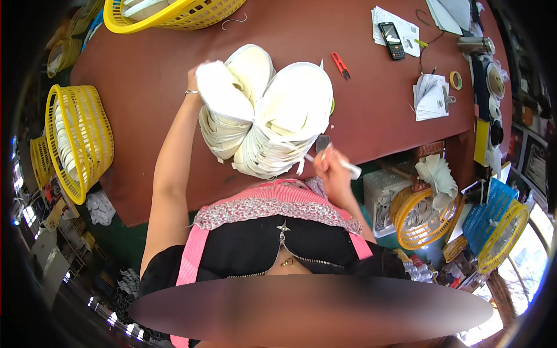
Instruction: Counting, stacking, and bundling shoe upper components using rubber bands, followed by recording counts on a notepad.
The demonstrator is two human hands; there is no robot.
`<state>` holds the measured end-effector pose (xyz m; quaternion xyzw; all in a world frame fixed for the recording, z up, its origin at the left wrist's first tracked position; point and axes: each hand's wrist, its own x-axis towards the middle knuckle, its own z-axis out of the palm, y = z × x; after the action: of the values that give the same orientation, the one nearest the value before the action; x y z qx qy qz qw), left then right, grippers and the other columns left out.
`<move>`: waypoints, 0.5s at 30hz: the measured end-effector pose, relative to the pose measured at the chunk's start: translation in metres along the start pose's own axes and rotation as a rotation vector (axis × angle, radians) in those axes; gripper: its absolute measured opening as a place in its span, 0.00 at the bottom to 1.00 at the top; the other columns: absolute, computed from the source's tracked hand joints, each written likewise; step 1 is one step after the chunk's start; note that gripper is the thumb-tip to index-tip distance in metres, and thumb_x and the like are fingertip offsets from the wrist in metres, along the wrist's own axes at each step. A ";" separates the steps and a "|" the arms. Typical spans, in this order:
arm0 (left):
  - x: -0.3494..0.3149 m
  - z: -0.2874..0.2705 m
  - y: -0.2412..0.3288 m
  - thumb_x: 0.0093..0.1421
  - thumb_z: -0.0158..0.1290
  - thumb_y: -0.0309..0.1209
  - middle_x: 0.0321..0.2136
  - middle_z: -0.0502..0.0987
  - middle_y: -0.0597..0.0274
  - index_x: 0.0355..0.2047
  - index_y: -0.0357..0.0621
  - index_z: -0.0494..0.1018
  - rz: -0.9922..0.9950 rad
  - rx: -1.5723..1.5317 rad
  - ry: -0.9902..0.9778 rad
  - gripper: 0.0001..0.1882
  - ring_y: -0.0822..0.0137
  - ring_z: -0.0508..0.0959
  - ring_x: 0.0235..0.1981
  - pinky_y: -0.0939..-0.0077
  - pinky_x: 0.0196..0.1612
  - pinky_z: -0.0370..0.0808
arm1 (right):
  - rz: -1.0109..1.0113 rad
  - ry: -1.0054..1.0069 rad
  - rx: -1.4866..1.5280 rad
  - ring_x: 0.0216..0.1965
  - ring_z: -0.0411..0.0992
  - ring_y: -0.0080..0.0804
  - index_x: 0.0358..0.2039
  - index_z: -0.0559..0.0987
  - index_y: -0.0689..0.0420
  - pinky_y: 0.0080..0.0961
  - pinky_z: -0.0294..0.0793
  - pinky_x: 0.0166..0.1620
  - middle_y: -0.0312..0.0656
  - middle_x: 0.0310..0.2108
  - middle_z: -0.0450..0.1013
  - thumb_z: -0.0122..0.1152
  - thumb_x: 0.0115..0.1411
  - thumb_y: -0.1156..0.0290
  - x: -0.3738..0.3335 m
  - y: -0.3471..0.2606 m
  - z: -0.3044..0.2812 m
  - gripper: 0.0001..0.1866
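A bulky bundle of cream-white, rounded fabric pieces (293, 104), stacked in layers like shoe uppers, stands on the table in front of me. At its left side my left hand (194, 80) grips the edge of a bright white piece (217, 87), which hides most of the fingers. Close to the bundle's near right side, my right hand (332, 165) is closed round a white-handled tool (351, 170). A short, broad dark blade (322, 142) shows beyond the fingers. Loose white strips hang from the bundle near this hand.
Red thread snips (341, 65) lie beyond the bundle. A handheld scanner (392, 40), papers (430, 101) and a tape roll (456, 80) are on the right of the brown-red table (145, 64). Yellow baskets (87, 142) stand left; another yellow basket (191, 14) sits at the far edge.
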<state>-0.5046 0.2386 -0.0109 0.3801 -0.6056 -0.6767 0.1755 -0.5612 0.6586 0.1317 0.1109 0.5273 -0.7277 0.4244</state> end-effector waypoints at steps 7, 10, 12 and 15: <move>-0.108 0.092 0.151 0.62 0.53 0.50 0.18 0.74 0.53 0.21 0.42 0.70 0.891 0.994 -0.553 0.24 0.50 0.77 0.21 0.58 0.25 0.72 | -0.491 -0.405 -0.436 0.28 0.67 0.22 0.33 0.78 0.64 0.18 0.65 0.35 0.39 0.27 0.71 0.49 0.70 0.59 0.078 -0.123 0.082 0.20; -0.097 0.114 0.133 0.66 0.48 0.49 0.19 0.77 0.49 0.19 0.42 0.74 0.474 1.168 -0.563 0.26 0.47 0.78 0.25 0.53 0.28 0.73 | -0.546 -0.469 -0.491 0.30 0.68 0.23 0.39 0.78 0.64 0.20 0.68 0.36 0.40 0.30 0.71 0.59 0.65 0.60 0.128 -0.111 0.135 0.17; -0.095 0.110 0.140 0.68 0.44 0.48 0.20 0.78 0.45 0.20 0.41 0.78 0.411 1.183 -0.572 0.28 0.45 0.78 0.26 0.51 0.29 0.73 | -0.525 -0.310 -0.750 0.28 0.69 0.17 0.45 0.75 0.62 0.17 0.68 0.32 0.33 0.28 0.73 0.66 0.61 0.70 0.138 -0.097 0.137 0.15; -0.094 0.091 0.131 0.68 0.44 0.48 0.17 0.76 0.47 0.22 0.37 0.78 0.145 0.791 -0.373 0.29 0.53 0.77 0.21 0.62 0.30 0.73 | -0.324 -0.261 -0.655 0.26 0.72 0.20 0.44 0.77 0.62 0.20 0.71 0.28 0.37 0.28 0.76 0.64 0.60 0.72 0.138 -0.038 0.106 0.13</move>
<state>-0.5389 0.3396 0.1400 0.2460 -0.8643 -0.4360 -0.0488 -0.6434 0.5019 0.1176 -0.2089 0.6840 -0.5864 0.3804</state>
